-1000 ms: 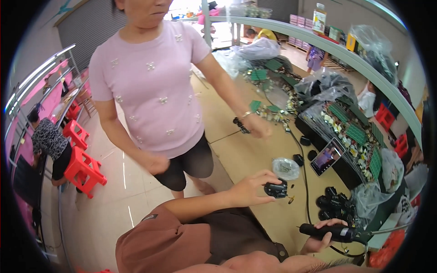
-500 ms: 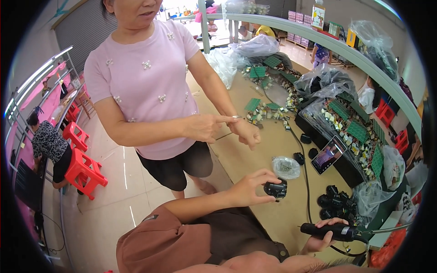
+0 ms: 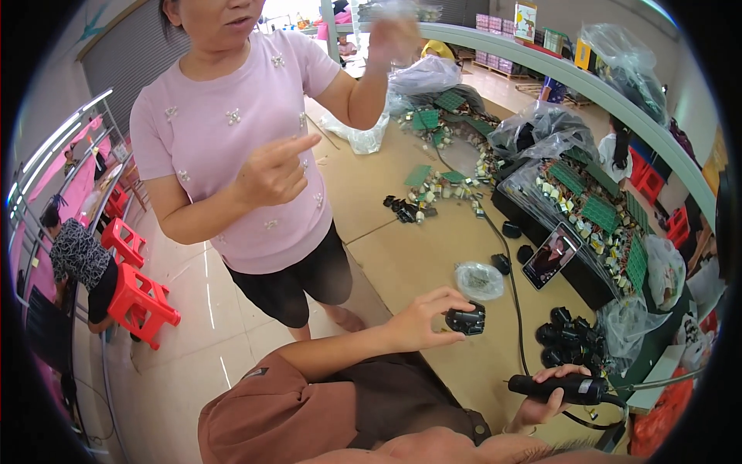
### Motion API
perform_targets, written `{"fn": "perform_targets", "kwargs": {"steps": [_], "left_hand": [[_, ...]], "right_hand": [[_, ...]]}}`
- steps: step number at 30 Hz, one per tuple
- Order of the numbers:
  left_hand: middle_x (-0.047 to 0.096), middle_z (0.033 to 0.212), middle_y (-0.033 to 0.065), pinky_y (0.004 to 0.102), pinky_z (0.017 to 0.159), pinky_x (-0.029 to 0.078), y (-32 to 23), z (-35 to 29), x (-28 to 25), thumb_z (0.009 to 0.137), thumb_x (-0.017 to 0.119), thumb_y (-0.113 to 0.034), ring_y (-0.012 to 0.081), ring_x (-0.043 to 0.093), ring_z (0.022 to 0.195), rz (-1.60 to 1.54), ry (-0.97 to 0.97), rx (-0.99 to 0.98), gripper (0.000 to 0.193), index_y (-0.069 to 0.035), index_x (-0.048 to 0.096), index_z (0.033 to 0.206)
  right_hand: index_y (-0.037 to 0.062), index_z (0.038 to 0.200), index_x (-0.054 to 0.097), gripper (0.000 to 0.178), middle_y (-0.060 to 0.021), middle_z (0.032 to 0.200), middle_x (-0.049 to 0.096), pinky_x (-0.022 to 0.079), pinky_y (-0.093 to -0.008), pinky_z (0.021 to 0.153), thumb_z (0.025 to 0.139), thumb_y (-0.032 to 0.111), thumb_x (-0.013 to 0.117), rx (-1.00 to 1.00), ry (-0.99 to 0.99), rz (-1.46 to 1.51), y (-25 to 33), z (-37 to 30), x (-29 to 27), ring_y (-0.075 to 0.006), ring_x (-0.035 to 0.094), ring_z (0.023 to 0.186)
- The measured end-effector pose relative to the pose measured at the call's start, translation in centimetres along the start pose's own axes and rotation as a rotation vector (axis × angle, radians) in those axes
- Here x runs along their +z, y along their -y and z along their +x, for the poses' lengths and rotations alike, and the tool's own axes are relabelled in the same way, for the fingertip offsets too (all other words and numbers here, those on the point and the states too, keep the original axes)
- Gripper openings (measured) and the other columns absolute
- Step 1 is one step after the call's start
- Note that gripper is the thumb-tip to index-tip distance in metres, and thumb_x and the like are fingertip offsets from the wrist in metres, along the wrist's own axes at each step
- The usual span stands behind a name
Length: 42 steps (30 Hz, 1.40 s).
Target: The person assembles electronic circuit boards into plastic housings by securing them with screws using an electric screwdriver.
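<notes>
My left hand (image 3: 425,325) pinches a small black plastic housing (image 3: 466,319) between thumb and fingers, above the tan table. My right hand (image 3: 545,398) is wrapped round a black electric screwdriver (image 3: 558,389), whose thin bit points left toward the housing, well apart from it. A cable runs from the tool's right end. Beyond the housing lies a clear plastic bag (image 3: 479,281) of small parts. A pile of similar black housings (image 3: 570,338) sits to the right, and a few more lie near the dark bin.
A person in a pink top (image 3: 239,139) stands across at the left, hands raised. A phone (image 3: 552,256) leans on a black bin (image 3: 568,280) heaped with green circuit boards and small components. A black cord (image 3: 516,309) crosses the table (image 3: 386,255). Red stools (image 3: 143,301) stand far left.
The other person has lifted one arm high and drawn the pointing hand back, uncovering small black parts on the table. My view has shifted slightly; both my hands keep their holds.
</notes>
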<state>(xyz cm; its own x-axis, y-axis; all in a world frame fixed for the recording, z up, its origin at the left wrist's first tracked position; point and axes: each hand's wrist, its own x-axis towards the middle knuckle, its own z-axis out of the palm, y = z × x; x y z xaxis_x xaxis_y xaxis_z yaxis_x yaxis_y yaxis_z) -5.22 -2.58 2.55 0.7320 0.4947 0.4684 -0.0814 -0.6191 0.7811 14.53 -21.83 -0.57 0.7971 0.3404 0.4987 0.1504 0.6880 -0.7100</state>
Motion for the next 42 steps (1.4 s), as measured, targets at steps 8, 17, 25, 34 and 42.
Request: {"fn": "perform_targets", "kwargs": {"steps": [8, 17, 25, 34, 42], "left_hand": [[0.056, 0.113, 0.0092, 0.0323, 0.087, 0.046, 0.0, 0.2, 1.6, 0.074, 0.077, -0.016, 0.0222, 0.056, 0.101, 0.033, -0.003, 0.026, 0.046, -0.008, 0.061, 0.116], [0.056, 0.111, 0.0118, 0.0345, 0.086, 0.048, -0.2, 4.1, 2.5, 0.07, 0.077, -0.018, 0.0278, 0.055, 0.106, 0.094, 0.059, 0.213, 0.046, -0.008, 0.061, 0.112], [0.058, 0.105, 0.0082, 0.0285, 0.074, 0.049, -5.5, 13.9, 8.2, 0.067, 0.079, -0.01, 0.0188, 0.059, 0.091, -0.065, 0.156, 0.372, 0.045, -0.007, 0.063, 0.11], [0.057, 0.1, 0.011, 0.0332, 0.075, 0.048, -7.1, 20.8, 27.6, 0.07, 0.076, -0.017, 0.0259, 0.058, 0.088, -0.335, 0.476, 0.406, 0.041, -0.008, 0.062, 0.107], [0.055, 0.106, 0.0135, 0.0427, 0.092, 0.037, -1.4, 16.9, 34.3, 0.07, 0.074, -0.024, 0.0319, 0.049, 0.106, 0.07, 0.749, 0.604, 0.044, -0.012, 0.06, 0.109]], "right_hand": [[0.002, 0.13, 0.028, 0.064, -0.0096, 0.092, 0.044, 0.046, -0.0274, 0.06, 0.081, 0.025, 0.061, -0.024, 0.089, 0.078, 0.6, 0.1, -0.4, -0.0162, 0.052, 0.064], [0.0118, 0.129, 0.035, 0.068, -0.0076, 0.093, 0.048, 0.051, -0.03, 0.059, 0.074, 0.023, 0.072, 0.027, 0.015, 0.162, 1.7, -1.0, -0.3, -0.0172, 0.054, 0.068], [0.0125, 0.123, 0.034, 0.062, -0.0138, 0.099, 0.049, 0.053, -0.0436, 0.069, 0.078, 0.024, 0.075, 0.06, 0.18, 0.29, 3.2, -1.3, -0.6, -0.026, 0.058, 0.076], [0.0103, 0.129, 0.03, 0.059, -0.0166, 0.101, 0.047, 0.051, -0.0427, 0.076, 0.083, 0.014, 0.067, -0.024, 0.315, 0.263, 2.7, -0.8, -2.6, -0.0248, 0.056, 0.082], [0.0144, 0.123, 0.034, 0.059, -0.0135, 0.098, 0.047, 0.05, -0.0421, 0.07, 0.08, 0.022, 0.073, 0.115, 0.111, 0.28, 2.4, -0.2, -1.9, -0.026, 0.055, 0.077]]}}
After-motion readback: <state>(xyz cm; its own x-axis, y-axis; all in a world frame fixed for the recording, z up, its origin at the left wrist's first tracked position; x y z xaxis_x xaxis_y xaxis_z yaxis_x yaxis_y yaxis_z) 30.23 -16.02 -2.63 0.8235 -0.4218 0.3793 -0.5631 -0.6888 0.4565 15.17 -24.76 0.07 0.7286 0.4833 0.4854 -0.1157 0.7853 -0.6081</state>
